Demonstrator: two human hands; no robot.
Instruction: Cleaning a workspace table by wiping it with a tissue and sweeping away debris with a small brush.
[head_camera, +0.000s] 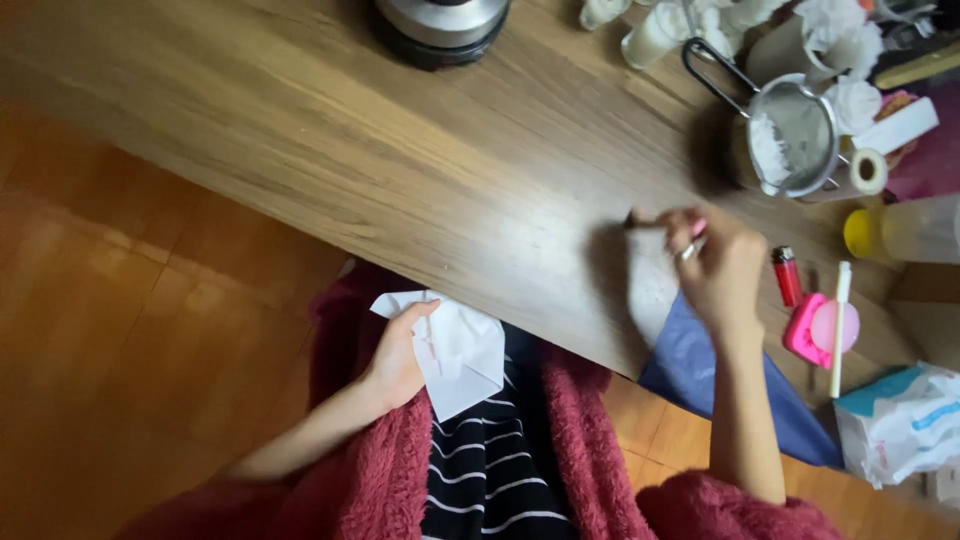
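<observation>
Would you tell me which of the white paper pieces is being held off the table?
The crumpled white tissue in the left hand, held over the lap. The other white sheet lies on the wooden table under the right hand.

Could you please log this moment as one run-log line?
left hand: holds white paper over lap | right hand: grips small tool on wooden table | red lighter beside it

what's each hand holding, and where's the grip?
Left hand: white tissue, pinched at its left edge. Right hand: thin stick, fingers near one end; blurred.
</observation>
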